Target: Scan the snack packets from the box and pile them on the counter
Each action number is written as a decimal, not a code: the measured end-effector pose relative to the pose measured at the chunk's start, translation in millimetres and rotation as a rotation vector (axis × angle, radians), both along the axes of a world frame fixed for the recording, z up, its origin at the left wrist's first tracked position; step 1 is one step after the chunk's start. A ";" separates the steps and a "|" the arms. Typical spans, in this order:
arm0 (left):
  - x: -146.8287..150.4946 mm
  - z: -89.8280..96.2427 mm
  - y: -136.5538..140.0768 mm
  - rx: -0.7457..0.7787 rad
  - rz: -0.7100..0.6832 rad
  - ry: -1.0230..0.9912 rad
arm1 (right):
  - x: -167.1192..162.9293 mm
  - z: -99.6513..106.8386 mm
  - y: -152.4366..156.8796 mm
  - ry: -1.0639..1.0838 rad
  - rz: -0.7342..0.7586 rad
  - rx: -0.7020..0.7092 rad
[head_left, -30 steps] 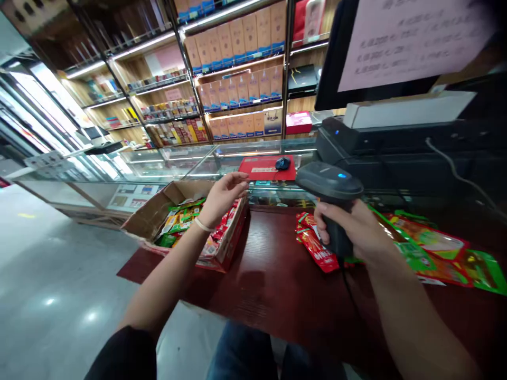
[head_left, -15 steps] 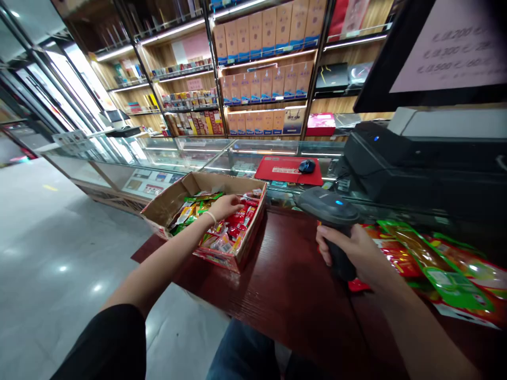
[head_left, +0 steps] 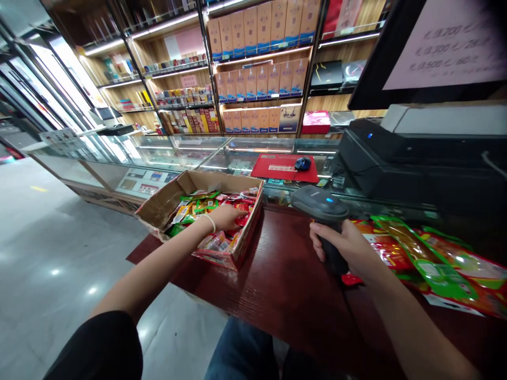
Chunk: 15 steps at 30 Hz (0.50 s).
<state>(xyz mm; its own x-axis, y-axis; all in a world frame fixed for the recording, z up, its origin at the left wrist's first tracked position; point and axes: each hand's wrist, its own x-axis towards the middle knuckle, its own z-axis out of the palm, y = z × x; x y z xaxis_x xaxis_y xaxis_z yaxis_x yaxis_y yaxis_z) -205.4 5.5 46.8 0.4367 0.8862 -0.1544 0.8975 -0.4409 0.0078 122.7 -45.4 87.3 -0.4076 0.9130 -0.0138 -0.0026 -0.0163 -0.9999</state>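
Note:
My right hand (head_left: 354, 247) is wrapped round the grip of a black barcode scanner (head_left: 319, 202), upright above the counter, with a blue light lit on top. My left hand (head_left: 225, 216), with a pale band at the wrist, reaches down into an open cardboard box (head_left: 160, 207). Its fingertips are at the red snack packets (head_left: 246, 205) on the box's right side and are mostly hidden, so a grip does not show. Green and yellow snack packets (head_left: 190, 207) fill the left part of the box.
Larger red and green snack bags (head_left: 431, 258) lie right of the scanner on the dark wooden counter (head_left: 277, 285). Behind are a red mat (head_left: 263, 167) with a mouse (head_left: 302, 163), glass cases, a monitor (head_left: 368, 63) and shelves of boxes.
My left hand has lowered further among the red packets, and its fingers are now more hidden. The scanner stays in my right hand. The whole view has shifted slightly.

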 end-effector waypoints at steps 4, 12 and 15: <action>-9.4 10.3 -1.4 -0.028 0.039 -0.179 | 2.8 1.4 -0.9 0.025 -0.029 -0.010; -30.7 20.7 10.0 0.348 0.572 -1.064 | 14.7 10.8 -3.7 0.067 -0.042 0.029; -19.7 27.1 8.5 0.147 0.578 -1.447 | 18.8 15.2 -5.2 0.101 -0.053 0.034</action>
<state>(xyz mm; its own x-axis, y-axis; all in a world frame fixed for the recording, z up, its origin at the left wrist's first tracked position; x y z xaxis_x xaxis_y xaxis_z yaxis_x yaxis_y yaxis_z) -225.1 14.1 73.9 -0.2598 0.9488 0.1798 0.2071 -0.1271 0.9700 141.5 -50.6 102.5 -0.3564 0.9326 0.0560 -0.1030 0.0203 -0.9945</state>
